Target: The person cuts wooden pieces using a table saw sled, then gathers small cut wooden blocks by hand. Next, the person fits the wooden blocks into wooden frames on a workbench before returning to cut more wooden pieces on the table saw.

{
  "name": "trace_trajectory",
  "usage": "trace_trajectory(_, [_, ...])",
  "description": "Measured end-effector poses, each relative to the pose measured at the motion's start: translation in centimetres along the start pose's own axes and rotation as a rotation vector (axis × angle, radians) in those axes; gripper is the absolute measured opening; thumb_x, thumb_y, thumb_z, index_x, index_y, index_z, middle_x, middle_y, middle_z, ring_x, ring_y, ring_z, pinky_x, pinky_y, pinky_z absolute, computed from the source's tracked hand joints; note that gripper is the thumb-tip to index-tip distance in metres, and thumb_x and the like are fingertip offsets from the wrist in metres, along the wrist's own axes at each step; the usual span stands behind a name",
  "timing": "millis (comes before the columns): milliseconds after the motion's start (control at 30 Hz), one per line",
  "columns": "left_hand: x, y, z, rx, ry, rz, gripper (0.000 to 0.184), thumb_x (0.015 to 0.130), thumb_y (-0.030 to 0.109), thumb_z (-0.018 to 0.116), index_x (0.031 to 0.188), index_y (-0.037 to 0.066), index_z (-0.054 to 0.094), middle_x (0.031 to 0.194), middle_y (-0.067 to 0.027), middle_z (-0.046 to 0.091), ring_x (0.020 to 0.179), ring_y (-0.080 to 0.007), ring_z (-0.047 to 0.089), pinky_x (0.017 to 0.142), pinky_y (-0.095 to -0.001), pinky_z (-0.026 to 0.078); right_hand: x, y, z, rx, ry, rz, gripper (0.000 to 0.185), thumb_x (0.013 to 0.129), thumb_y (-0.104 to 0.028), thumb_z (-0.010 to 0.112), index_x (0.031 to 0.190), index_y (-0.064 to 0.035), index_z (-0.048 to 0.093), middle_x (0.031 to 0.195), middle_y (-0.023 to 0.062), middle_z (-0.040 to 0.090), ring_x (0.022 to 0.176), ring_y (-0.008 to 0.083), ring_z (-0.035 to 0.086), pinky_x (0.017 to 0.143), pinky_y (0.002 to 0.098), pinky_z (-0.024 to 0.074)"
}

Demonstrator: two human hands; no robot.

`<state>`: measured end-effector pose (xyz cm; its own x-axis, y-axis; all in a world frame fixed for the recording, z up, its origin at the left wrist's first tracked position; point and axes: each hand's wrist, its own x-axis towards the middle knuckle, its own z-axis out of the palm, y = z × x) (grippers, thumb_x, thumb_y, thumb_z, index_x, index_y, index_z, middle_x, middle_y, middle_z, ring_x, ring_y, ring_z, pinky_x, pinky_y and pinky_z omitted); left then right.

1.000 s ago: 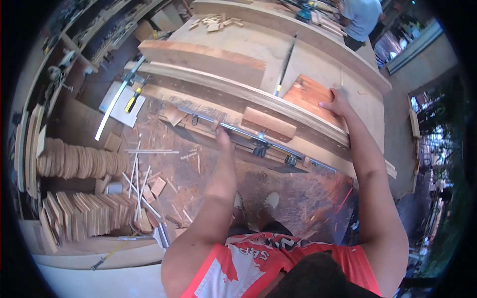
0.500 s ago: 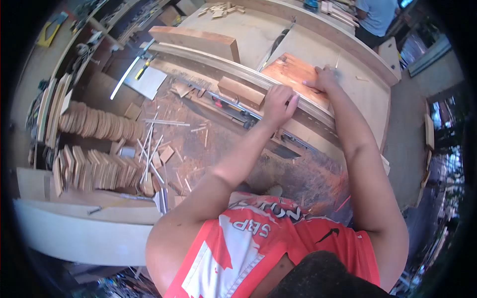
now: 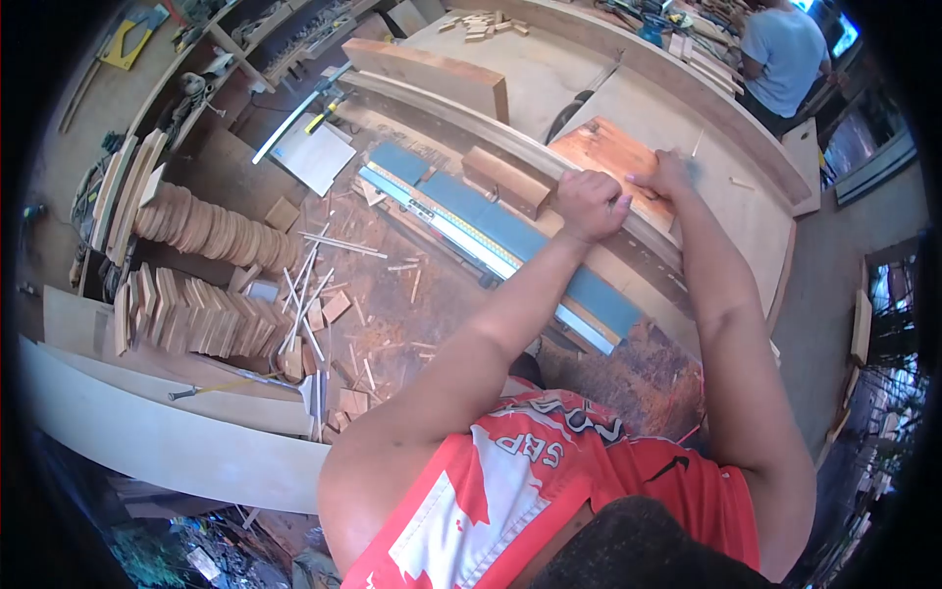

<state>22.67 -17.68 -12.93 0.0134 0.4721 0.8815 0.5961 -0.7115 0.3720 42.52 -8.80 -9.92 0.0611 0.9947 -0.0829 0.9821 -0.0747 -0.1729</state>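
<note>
My left hand (image 3: 592, 206) is closed over the near wooden fence (image 3: 471, 118) of a large plywood sled (image 3: 731, 211), beside a wooden block (image 3: 507, 181) fixed to the fence's near side. My right hand (image 3: 669, 177) grips the right edge of a reddish-brown wooden board (image 3: 601, 147), its thumb on top. That board lies flat on the sled against the fence. Under the sled, a blue saw table (image 3: 461, 203) shows, with a yellow ruled strip and metal rail (image 3: 471, 240) along its near edge. Any blade is hidden from view.
A long plank (image 3: 427, 74) stands on edge along the fence. Small wood offcuts (image 3: 483, 25) lie at the sled's far end. Stacked wooden pieces (image 3: 201, 314) and thin sticks (image 3: 312, 285) are on the left. A person (image 3: 783, 59) stands at the far right.
The sled and board have slid away from my body with both hands on them. More of the blue saw table and its ruled edge now shows. The camera view has shifted slightly.
</note>
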Motion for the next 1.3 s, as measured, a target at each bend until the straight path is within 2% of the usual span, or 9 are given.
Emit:
trace_trajectory(267, [-0.3,-0.8,0.4,-0.026,-0.032,-0.013,0.026,0.081,0.037,0.066,0.068,0.015,0.061,0.068,-0.0034,0.061,0.069,-0.024,0.06,0.07,-0.0415,0.04,3.9,3.0,3.3,0.0,0.113,-0.016,0.101,0.058,-0.066,0.083,0.13,-0.0007,0.057,0.131,0.0227,0.058,0.121,0.0345,0.057,0.104,0.0416,0.0449])
trace_trajectory(533, [-0.5,-0.9,1.4,0.115,-0.184,-0.115,0.033,0.091,0.043,0.059,0.081,0.014,0.07,0.084,-0.0047,0.067,0.086,-0.0229,0.062,0.085,-0.0412,0.038,5.4,2.6,2.9,-0.142,0.089,-0.04,0.095,0.06,-0.055,0.084,0.134,-0.0036,0.055,0.133,0.0235,0.057,0.122,0.0352,0.056,0.102,0.041,0.0471])
trace_trajectory(600, [-0.7,-0.6,1.5,0.135,-0.22,-0.127,0.038,0.091,0.047,0.057,0.08,0.013,0.071,0.083,-0.005,0.068,0.085,-0.0232,0.062,0.087,-0.0409,0.038,6.2,3.4,3.6,-0.152,0.097,-0.033,0.069,0.071,-0.024,0.077,0.135,-0.0088,0.055,0.13,0.021,0.06,0.119,0.0379,0.058,0.1,0.042,0.0488])
trace_trajectory(933, [1.3,2.4,-2.5,0.134,-0.342,-0.243,0.036,0.091,0.046,0.058,0.079,0.013,0.07,0.083,-0.005,0.068,0.087,-0.0223,0.062,0.087,-0.0412,0.039,3.4,1.4,1.1,-0.216,-0.067,-0.111,0.095,0.066,-0.057,0.083,0.137,-0.0006,0.051,0.133,0.0241,0.057,0.122,0.0364,0.057,0.102,0.0427,0.0477])
trace_trajectory(1067, [-2.8,2.6,-6.7,-0.081,-0.116,-0.011,0.026,0.092,0.035,0.059,0.088,0.01,0.067,0.099,-0.0082,0.064,0.096,-0.0284,0.058,0.086,-0.0451,0.043,2.0,0.1,0.0,-0.138,-0.078,-0.075,0.098,0.067,-0.061,0.08,0.136,0.0024,0.051,0.13,0.0249,0.059,0.12,0.0363,0.059,0.101,0.0427,0.0483])
trace_trajectory(1100, [-5.6,2.4,-10.1,-0.017,-0.403,-0.227,0.022,0.091,0.031,0.061,0.09,0.01,0.068,0.099,-0.0093,0.064,0.101,-0.0319,0.057,0.089,-0.0449,0.044,1.8,0.4,0.4,-0.146,-0.065,-0.1,0.097,0.066,-0.062,0.08,0.133,0.0031,0.053,0.127,0.0253,0.06,0.118,0.0366,0.06,0.1,0.043,0.0488])
trace_trajectory(1167, [-13.7,-1.9,-11.5,-0.01,-0.262,-0.672,0.02,0.091,0.022,0.06,0.091,0.004,0.068,0.083,-0.0104,0.064,0.087,-0.0283,0.062,0.08,-0.044,0.05,2.0,0.4,0.1,-0.133,-0.029,-0.066,0.097,0.066,-0.064,0.079,0.131,0.0038,0.055,0.125,0.0257,0.062,0.116,0.0369,0.061,0.098,0.0434,0.0494])
trace_trajectory(1233, [-26.2,-15.2,-8.3,-0.18,0.08,-1.19,0.015,0.087,0.014,0.062,0.092,0.008,0.074,0.09,-0.0142,0.07,0.085,-0.0272,0.067,0.082,-0.039,0.053,1.5,0.6,0.0,-0.119,-0.051,-0.137,0.091,0.065,-0.06,0.082,0.125,0.0039,0.059,0.121,0.0259,0.063,0.11,0.0372,0.064,0.095,0.0436,0.0505])
trace_trajectory(1300, [-18.5,-15.4,-12.8,0.347,-0.106,-1.382,0.048,0.1,0.04,0.037,0.091,0.003,0.068,0.09,-0.0149,0.069,0.084,-0.0275,0.066,0.075,-0.0446,0.051,1.2,0.8,0.1,-0.059,-0.087,-0.08,0.093,0.063,-0.058,0.084,0.126,0.0034,0.057,0.124,0.026,0.061,0.113,0.038,0.061,0.097,0.0445,0.0489])
